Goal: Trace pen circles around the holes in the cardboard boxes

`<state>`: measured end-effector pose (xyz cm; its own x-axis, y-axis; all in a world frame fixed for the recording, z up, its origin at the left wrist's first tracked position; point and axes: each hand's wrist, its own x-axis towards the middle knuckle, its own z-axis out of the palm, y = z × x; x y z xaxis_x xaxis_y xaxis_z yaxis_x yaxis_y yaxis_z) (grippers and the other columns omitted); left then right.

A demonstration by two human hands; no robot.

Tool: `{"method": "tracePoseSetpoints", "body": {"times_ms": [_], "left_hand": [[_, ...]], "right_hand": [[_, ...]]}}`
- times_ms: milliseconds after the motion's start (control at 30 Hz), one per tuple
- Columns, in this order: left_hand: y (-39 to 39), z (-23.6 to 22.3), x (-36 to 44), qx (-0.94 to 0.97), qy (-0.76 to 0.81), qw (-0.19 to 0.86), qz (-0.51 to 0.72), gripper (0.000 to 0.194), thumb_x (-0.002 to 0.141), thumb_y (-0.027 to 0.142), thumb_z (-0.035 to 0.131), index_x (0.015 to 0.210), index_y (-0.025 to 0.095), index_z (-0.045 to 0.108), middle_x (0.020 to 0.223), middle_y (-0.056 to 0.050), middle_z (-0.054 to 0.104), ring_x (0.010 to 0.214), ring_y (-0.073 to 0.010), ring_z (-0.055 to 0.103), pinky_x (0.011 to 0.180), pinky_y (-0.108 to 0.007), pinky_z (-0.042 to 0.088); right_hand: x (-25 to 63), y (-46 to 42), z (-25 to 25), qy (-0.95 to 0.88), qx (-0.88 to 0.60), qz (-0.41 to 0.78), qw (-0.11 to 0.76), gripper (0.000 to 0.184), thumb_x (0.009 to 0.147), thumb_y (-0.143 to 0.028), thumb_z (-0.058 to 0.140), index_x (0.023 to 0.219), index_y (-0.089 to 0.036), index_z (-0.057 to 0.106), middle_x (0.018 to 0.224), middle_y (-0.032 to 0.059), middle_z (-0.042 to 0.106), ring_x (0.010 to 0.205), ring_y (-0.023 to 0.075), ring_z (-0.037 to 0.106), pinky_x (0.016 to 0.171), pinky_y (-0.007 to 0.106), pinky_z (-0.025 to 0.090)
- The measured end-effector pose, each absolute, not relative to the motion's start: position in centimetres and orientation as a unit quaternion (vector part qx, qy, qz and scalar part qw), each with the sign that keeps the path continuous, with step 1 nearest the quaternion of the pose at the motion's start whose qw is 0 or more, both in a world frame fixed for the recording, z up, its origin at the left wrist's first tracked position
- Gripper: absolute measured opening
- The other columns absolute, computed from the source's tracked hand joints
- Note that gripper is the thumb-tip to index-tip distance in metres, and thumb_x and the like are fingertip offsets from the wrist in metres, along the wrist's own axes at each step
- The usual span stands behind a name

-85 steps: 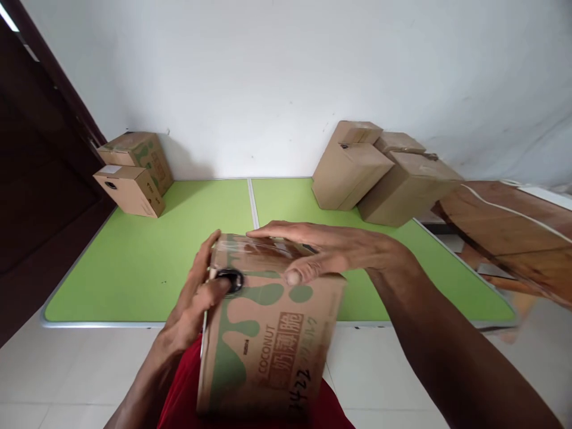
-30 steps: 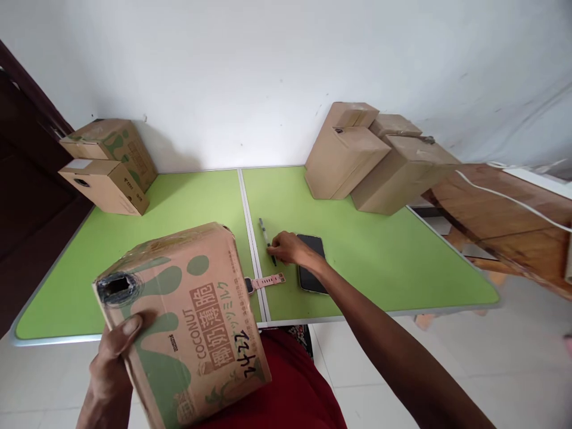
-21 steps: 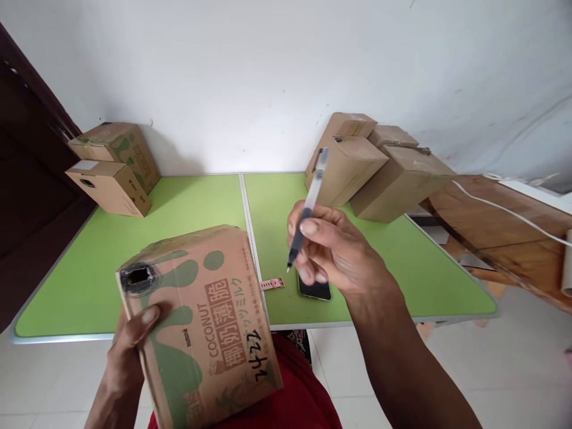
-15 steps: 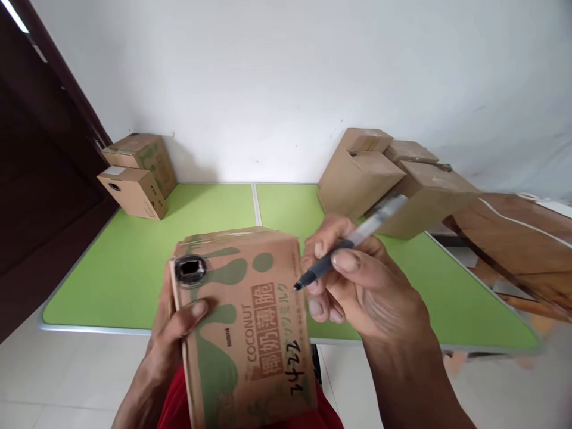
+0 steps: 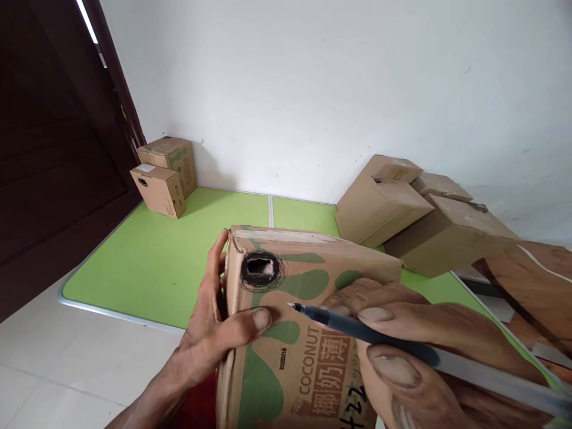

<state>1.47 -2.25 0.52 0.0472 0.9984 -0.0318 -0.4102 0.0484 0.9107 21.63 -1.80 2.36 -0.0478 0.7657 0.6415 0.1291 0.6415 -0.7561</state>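
Observation:
In front of me is a cardboard box point(image 5: 286, 292) with green splashes, the word COCONUT and black handwritten digits, partly covered by my right hand. A small hole point(image 5: 260, 269) ringed with black scribble is near its upper left corner. My left hand point(image 5: 223, 328) grips the box's left side, thumb on the printed face and fingers behind. My right hand point(image 5: 402, 345) is closed round a pen point(image 5: 379, 333) with a dark grip and clear barrel. Its bare tip points left over the printed face, below and right of the hole; whether it touches the cardboard I cannot tell.
A green folding table point(image 5: 179, 262) stands behind the box, against a white wall. Two boxes point(image 5: 158, 190) are at its far left, and several plain cardboard boxes point(image 5: 379, 208) lean together at the right. A dark door point(image 5: 53, 149) is on the left, a wooden tabletop point(image 5: 527, 286) on the right.
My right hand picked up the pen from the table and brought it over the box face. The box, held by my left hand, has shifted right and nearer in view; the phone and watch are hidden.

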Motion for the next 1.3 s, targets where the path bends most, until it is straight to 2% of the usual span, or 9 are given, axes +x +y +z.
{"method": "tracePoseSetpoints", "body": {"times_ms": [100, 233, 367, 500, 667, 800, 1000, 1133, 1300], "left_hand": [[-2.3, 0.6, 1.7, 0.381, 0.388, 0.606, 0.581, 0.129, 0.074, 0.038, 0.095, 0.179, 0.035, 0.021, 0.170, -0.012, 0.054, 0.155, -0.0497, 0.052, 0.123, -0.062, 0.052], [-2.1, 0.6, 2.0, 0.387, 0.388, 0.607, 0.576, 0.132, 0.071, 0.039, 0.097, 0.179, 0.031, 0.021, 0.166, -0.012, 0.058, 0.152, -0.0474, 0.054, 0.128, -0.060, 0.045], [-2.0, 0.6, 2.1, 0.388, 0.399, 0.601, 0.573, 0.132, 0.070, 0.037, 0.097, 0.178, 0.031, 0.023, 0.166, -0.011, 0.059, 0.154, -0.0454, 0.053, 0.133, -0.060, 0.039], [-2.0, 0.4, 2.2, 0.392, 0.391, 0.601, 0.576, 0.130, 0.070, 0.038, 0.096, 0.178, 0.030, 0.024, 0.169, -0.013, 0.055, 0.154, -0.0457, 0.053, 0.132, -0.061, 0.040], [-2.1, 0.4, 2.2, 0.384, 0.398, 0.603, 0.575, 0.127, 0.072, 0.038, 0.096, 0.178, 0.030, 0.025, 0.167, -0.012, 0.056, 0.156, -0.0436, 0.051, 0.131, -0.055, 0.042], [-2.1, 0.4, 2.1, 0.374, 0.397, 0.611, 0.574, 0.129, 0.072, 0.035, 0.096, 0.178, 0.032, 0.023, 0.168, -0.012, 0.055, 0.156, -0.0448, 0.051, 0.129, -0.059, 0.044], [-2.2, 0.6, 1.9, 0.382, 0.388, 0.614, 0.571, 0.134, 0.073, 0.043, 0.096, 0.180, 0.030, 0.016, 0.162, -0.014, 0.061, 0.152, -0.0483, 0.054, 0.123, -0.063, 0.049], [-2.5, 1.0, 2.2, 0.364, 0.419, 0.608, 0.568, 0.128, 0.073, 0.041, 0.094, 0.179, 0.031, 0.022, 0.164, -0.014, 0.060, 0.152, -0.0482, 0.055, 0.122, -0.062, 0.049], [-2.5, 1.2, 2.4, 0.352, 0.421, 0.614, 0.568, 0.130, 0.071, 0.043, 0.095, 0.179, 0.030, 0.022, 0.164, -0.013, 0.060, 0.152, -0.0473, 0.055, 0.124, -0.060, 0.048]], "right_hand": [[20.5, -2.3, 2.8, -0.645, -0.332, 0.243, 0.644, 0.028, 0.093, -0.027, 0.084, 0.115, -0.045, 0.085, 0.095, 0.0024, 0.082, 0.090, 0.0318, 0.077, 0.079, 0.053, 0.068], [19.2, -2.9, 3.6, -0.655, -0.355, 0.235, 0.624, 0.039, 0.091, -0.017, 0.086, 0.117, -0.045, 0.085, 0.103, -0.0007, 0.084, 0.092, 0.0295, 0.078, 0.083, 0.051, 0.068], [19.1, -2.7, 3.8, -0.665, -0.351, 0.221, 0.621, 0.037, 0.091, -0.013, 0.083, 0.113, -0.044, 0.086, 0.099, -0.0002, 0.084, 0.089, 0.0289, 0.077, 0.081, 0.050, 0.069], [19.2, -2.0, 3.6, -0.689, -0.346, 0.211, 0.601, 0.038, 0.091, -0.010, 0.082, 0.114, -0.040, 0.086, 0.100, 0.0018, 0.084, 0.091, 0.0295, 0.078, 0.080, 0.049, 0.069], [19.3, -1.5, 4.0, -0.715, -0.314, 0.186, 0.597, 0.039, 0.089, -0.006, 0.078, 0.113, -0.036, 0.085, 0.096, 0.0009, 0.085, 0.086, 0.0263, 0.079, 0.076, 0.044, 0.068], [19.9, -1.4, 4.4, -0.729, -0.313, 0.162, 0.587, 0.037, 0.085, 0.000, 0.075, 0.106, -0.030, 0.083, 0.090, 0.0008, 0.083, 0.081, 0.0241, 0.078, 0.073, 0.040, 0.066], [21.2, -1.5, 2.9, -0.702, -0.340, 0.133, 0.611, 0.033, 0.083, -0.003, 0.077, 0.106, -0.027, 0.080, 0.091, -0.0010, 0.079, 0.083, 0.0194, 0.076, 0.074, 0.034, 0.063], [21.6, -1.7, 2.2, -0.671, -0.382, 0.128, 0.622, 0.036, 0.085, -0.004, 0.078, 0.112, -0.028, 0.081, 0.098, -0.0008, 0.079, 0.091, 0.0192, 0.077, 0.072, 0.031, 0.061], [21.1, -1.3, 2.1, -0.663, -0.393, 0.121, 0.626, 0.032, 0.090, -0.006, 0.077, 0.113, -0.028, 0.081, 0.099, -0.0019, 0.081, 0.080, 0.0146, 0.074, 0.068, 0.028, 0.058]]}}
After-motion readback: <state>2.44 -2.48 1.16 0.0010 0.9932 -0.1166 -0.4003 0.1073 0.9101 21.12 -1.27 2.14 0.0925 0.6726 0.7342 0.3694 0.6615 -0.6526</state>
